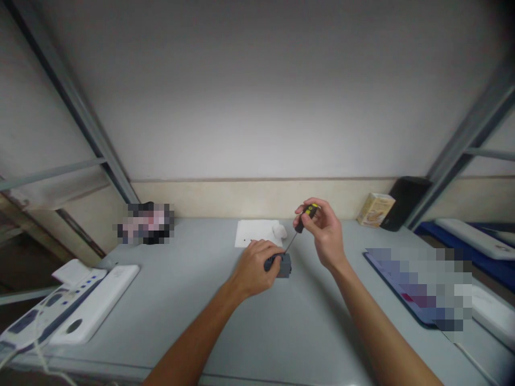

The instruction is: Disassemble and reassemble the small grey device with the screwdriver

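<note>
Firmly, the right hand (pixel 328 236) pinches the handle of a black-and-yellow screwdriver (pixel 310 211) between thumb and fingers, its thin shaft slanting down and leftward to the top of a grey block (pixel 285 267). The left hand (pixel 255 268) is closed over that block from the left, thumb along its near side, and holds it on the worktop (pixel 181 300); the screwdriver's tip is too small to tell exactly where it meets the block. Just behind the left hand lies a sheet of white paper (pixel 253 230), with a small white piece (pixel 279 231) at its right side and a few dark specks (pixel 244 240) near its front edge. Farther off, a yellowish carton (pixel 376 209) stands beside a black case (pixel 406 202) at the right rear. A white panel (pixel 100 305) with a dark oval lies at the left, and a blue-edged flat thing (pixel 396 289), partly pixelated, at the right.
</note>
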`<state>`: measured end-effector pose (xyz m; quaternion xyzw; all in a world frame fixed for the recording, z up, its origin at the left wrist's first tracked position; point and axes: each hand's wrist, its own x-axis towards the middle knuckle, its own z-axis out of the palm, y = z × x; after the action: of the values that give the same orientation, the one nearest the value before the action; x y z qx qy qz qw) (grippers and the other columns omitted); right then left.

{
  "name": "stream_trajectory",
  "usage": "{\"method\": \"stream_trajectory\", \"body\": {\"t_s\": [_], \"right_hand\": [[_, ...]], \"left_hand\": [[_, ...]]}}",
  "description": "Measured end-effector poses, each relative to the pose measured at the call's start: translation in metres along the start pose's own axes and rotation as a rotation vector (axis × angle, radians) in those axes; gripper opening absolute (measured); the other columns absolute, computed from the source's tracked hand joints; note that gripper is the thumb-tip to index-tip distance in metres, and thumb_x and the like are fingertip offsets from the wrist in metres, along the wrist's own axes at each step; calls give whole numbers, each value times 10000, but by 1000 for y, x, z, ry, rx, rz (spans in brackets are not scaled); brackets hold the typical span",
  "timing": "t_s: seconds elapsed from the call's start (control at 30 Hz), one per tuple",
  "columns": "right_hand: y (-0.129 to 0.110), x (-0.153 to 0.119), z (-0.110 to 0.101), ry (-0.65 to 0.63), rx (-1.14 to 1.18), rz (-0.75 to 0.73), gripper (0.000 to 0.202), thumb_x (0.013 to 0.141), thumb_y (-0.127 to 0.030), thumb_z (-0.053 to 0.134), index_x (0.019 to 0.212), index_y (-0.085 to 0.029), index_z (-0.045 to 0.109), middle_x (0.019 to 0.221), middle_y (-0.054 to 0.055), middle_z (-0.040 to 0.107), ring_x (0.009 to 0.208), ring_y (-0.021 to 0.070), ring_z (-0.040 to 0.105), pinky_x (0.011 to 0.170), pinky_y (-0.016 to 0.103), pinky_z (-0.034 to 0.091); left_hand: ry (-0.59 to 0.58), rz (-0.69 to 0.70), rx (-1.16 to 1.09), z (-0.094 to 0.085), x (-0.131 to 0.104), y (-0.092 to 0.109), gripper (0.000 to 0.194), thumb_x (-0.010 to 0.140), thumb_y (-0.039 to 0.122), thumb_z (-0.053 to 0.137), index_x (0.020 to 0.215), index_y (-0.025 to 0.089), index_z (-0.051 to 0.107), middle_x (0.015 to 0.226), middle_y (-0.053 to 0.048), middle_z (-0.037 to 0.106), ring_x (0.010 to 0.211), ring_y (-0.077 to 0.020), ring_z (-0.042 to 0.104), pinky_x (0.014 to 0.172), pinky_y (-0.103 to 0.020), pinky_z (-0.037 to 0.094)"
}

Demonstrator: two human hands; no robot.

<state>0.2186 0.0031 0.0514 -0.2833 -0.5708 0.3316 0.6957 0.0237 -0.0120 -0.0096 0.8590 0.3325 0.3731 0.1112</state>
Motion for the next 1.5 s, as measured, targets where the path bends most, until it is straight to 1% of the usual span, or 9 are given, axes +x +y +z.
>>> {"method": "stream_trajectory", "body": {"t_s": [0.27, 0.67, 0.9, 1.07, 1.2, 1.3, 1.5], "right_hand": [[-1, 1, -1, 12, 7, -4, 276, 874, -304, 748, 1099, -251, 596, 944, 19, 643, 693, 140, 649, 659, 303, 543], [0, 0, 0, 2, 6, 6, 272, 886, -312, 735, 1107, -251, 588, 951, 18, 631, 692, 137, 640, 649, 299, 540], [0, 0, -1, 2, 19, -4, 261, 891, -286, 730, 1109, -252, 590, 956, 18, 632, 704, 137, 641, 664, 300, 536], [0, 1, -1, -4, 6, 2, 270, 886, -309, 735, 1107, -253, 591, 945, 17, 630, 704, 141, 642, 646, 297, 534], [-1, 0, 0, -3, 6, 11, 274, 881, -319, 741, 1099, -255, 587, 941, 17, 632, 696, 143, 646, 648, 305, 539], [-1, 0, 1, -14, 5, 13, 274, 884, -320, 739, 1102, -256, 587, 943, 17, 631, 697, 141, 646, 648, 301, 538], [0, -1, 0, -12, -7, 10, 275, 890, -325, 732, 1110, -251, 584, 950, 20, 629, 704, 143, 641, 640, 297, 534]], "left_hand": [[5, -14, -2, 0, 0, 2, 184, 968, 207, 569, 1089, 232, 704, 1026, -40, 747, 969, -219, 648, 881, -393, 419], [5, -23, 8, 0, 0, 1, 175, 955, 213, 584, 1084, 235, 701, 1030, -37, 743, 973, -219, 643, 895, -397, 415], [4, -37, -9, 0, -1, 1, 164, 952, 212, 593, 1074, 236, 700, 1031, -33, 748, 988, -219, 649, 903, -398, 412], [-13, -54, -19, -1, 1, 2, 168, 952, 212, 600, 1082, 246, 702, 1029, -18, 751, 985, -210, 654, 917, -398, 411], [-59, -72, 23, -4, 2, 3, 141, 933, 283, 651, 1056, 246, 712, 983, -23, 751, 944, -220, 658, 910, -401, 420], [-94, -82, 48, -4, 1, 3, 163, 904, 334, 699, 1038, 243, 713, 967, -25, 749, 927, -226, 660, 893, -393, 432], [-89, -75, 54, -2, 0, -1, 174, 901, 358, 713, 1033, 245, 707, 988, -21, 752, 939, -223, 664, 899, -389, 446]]}}
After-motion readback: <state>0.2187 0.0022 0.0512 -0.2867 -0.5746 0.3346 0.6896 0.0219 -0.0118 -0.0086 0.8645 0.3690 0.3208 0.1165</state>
